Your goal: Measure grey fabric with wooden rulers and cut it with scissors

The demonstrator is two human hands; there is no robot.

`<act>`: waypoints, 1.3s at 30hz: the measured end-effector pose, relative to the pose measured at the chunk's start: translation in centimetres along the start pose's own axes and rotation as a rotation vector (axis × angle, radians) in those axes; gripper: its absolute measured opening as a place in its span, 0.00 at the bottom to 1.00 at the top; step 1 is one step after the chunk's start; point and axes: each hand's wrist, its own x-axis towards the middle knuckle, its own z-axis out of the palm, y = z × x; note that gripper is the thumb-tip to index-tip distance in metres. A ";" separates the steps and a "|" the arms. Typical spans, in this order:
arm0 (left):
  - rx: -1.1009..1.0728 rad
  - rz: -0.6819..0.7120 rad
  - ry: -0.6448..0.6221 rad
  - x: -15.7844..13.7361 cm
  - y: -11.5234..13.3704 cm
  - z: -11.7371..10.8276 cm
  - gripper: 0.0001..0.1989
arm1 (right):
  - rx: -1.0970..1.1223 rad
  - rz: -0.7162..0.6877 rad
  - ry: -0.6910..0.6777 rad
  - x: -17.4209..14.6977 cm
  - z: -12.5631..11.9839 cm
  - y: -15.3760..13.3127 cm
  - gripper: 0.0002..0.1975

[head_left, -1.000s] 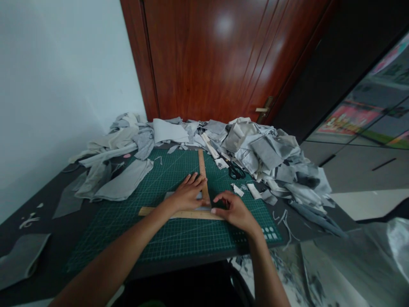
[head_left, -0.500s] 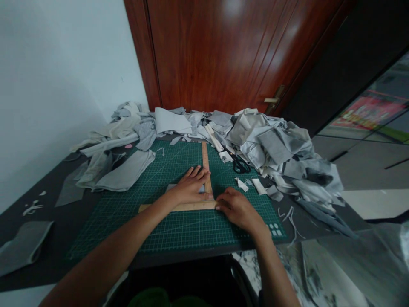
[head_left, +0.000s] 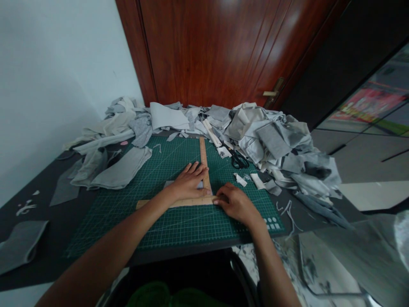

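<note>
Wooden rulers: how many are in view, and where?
2. One wooden ruler runs up the green mat by the left hand; a crosswise ruler lies nearer the person, its end at the right hand. Others may hide under fabric.

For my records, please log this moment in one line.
left hand: flat over grey piece; right hand: touching near ruler; surface: green mat

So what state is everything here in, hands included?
Left hand: flat, spread, pressing on fabric piece and lengthwise ruler
Right hand: curled, at crosswise ruler's right end
Fabric piece: partly covered
Lengthwise ruler: flat, partly covered
Crosswise ruler: flat, partly behind left forearm
Cutting mat: spread flat
Scissors: lying down; blade opening unclear
Right-hand fabric heap: loosely piled
Door: seemingly shut
</note>
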 end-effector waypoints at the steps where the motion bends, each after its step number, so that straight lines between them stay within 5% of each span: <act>1: 0.001 0.001 -0.003 0.0 0.0 0.0 0.49 | -0.001 0.004 -0.001 0.0 0.0 0.0 0.04; 11: 0.003 0.000 -0.018 0.1 -0.1 0.2 0.49 | -0.002 -0.031 0.004 -0.2 -0.3 -1.0 0.06; 21: 0.013 -0.012 -0.036 0.1 -0.2 0.3 0.42 | -0.014 -0.243 -0.029 0.3 1.7 -4.4 0.12; 39: 0.021 -0.014 -0.043 0.0 -0.1 0.3 0.42 | -0.216 -0.243 -0.008 0.6 3.5 -4.2 0.12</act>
